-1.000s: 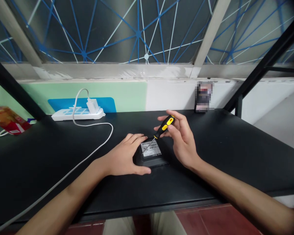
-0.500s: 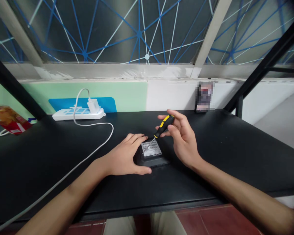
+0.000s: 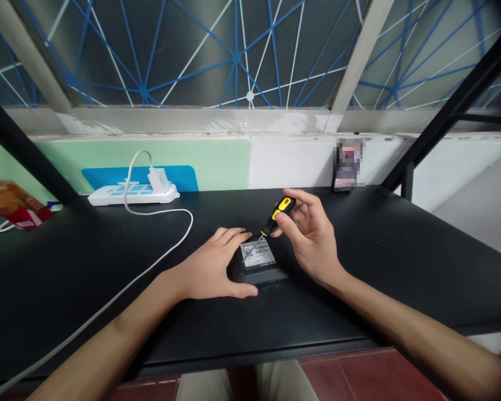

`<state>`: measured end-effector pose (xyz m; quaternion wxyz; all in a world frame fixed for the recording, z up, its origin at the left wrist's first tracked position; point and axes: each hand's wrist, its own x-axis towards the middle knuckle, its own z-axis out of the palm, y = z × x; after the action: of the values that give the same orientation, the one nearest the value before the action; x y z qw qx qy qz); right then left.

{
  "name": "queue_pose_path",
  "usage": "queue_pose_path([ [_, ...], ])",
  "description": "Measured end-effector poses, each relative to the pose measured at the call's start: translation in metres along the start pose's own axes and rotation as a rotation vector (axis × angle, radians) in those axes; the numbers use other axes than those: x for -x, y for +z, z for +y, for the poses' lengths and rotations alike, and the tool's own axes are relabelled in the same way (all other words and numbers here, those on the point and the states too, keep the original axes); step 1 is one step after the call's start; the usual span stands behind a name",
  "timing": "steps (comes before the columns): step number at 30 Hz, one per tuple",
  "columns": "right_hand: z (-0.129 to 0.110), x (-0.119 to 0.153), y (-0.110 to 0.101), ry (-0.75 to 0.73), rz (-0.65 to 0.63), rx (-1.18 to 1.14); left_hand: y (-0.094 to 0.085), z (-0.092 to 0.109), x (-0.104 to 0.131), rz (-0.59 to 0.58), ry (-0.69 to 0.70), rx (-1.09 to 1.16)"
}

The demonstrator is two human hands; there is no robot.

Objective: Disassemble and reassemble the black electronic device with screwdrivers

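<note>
A small black device with a white printed label point(image 3: 262, 255) lies flat on the black table. My left hand point(image 3: 212, 267) braces it from the left, fingers along its far edge and thumb by its near edge. In my right hand point(image 3: 315, 239) is a black and yellow screwdriver point(image 3: 271, 223), its handle held between thumb and fingers. The thin shaft slants down to the left across the label. Its tip is at the device's left side, near my left hand; what it touches there is too small to make out.
A white power strip point(image 3: 108, 195) with a plugged-in charger point(image 3: 158, 180) stands at the back left. Its white cable point(image 3: 167, 253) runs forward past my left arm. A drink bottle point(image 3: 14, 203) is far left. A pixelated upright object point(image 3: 348, 165) leans against the wall.
My right thumb has shifted along the screwdriver handle, which has turned slightly in the fingers. My left hand and the device have stayed put.
</note>
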<state>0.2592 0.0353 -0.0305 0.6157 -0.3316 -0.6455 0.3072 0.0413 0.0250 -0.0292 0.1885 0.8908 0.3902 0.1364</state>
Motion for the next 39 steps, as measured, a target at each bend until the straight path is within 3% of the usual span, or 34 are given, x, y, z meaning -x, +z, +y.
queue_pose_path([
  [6, -0.005, 0.003, -0.002, 0.047, -0.084, -0.007, 0.000, 0.000, 0.000, 0.005, -0.004, 0.026],
  [14, -0.004, 0.000, 0.002, 0.007, 0.001, 0.012, 0.001, -0.001, 0.000, 0.018, 0.014, 0.012],
  [22, -0.005, 0.002, 0.002, 0.096, -0.042, -0.038, 0.000, 0.000, 0.001, 0.003, -0.013, 0.025],
  [28, 0.002, -0.008, -0.006, 0.111, 0.087, -0.009, -0.003, 0.000, 0.001, -0.011, -0.002, 0.014],
  [31, 0.008, -0.015, -0.017, 0.094, 0.105, 0.123, -0.004, -0.001, 0.003, -0.013, -0.002, 0.022],
  [39, 0.004, -0.015, -0.023, -0.091, -0.171, 0.821, -0.007, -0.004, 0.005, 0.004, 0.037, 0.069],
])
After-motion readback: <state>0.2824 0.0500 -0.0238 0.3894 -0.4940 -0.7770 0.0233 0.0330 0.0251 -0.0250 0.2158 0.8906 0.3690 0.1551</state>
